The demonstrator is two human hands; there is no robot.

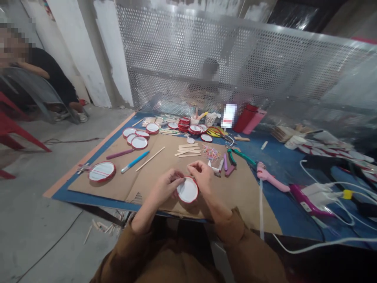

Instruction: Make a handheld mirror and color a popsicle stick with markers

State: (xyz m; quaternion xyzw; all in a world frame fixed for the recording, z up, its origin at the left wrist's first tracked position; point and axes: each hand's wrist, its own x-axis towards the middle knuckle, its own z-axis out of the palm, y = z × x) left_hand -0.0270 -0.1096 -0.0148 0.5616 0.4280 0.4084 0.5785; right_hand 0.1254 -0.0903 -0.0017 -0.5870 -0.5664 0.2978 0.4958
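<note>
The left hand [164,188] and right hand [202,177] pinch a red-rimmed white disc [187,190] between their fingers, holding it just above the near edge of a cardboard sheet [147,188]. Wooden sticks [188,150] and small rubber bands [211,152] lie on the sheet beyond the hands; a pink glue gun [269,177] rests off its right edge.

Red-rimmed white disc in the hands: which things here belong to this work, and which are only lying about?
Probably part of the work:
left hand, right hand, red-rimmed white disc, other red-rimmed discs, wooden craft sticks, small coloured rubber bands

Probably just lying about:
pink glue gun, green-handled pliers, red plastic chair
</note>
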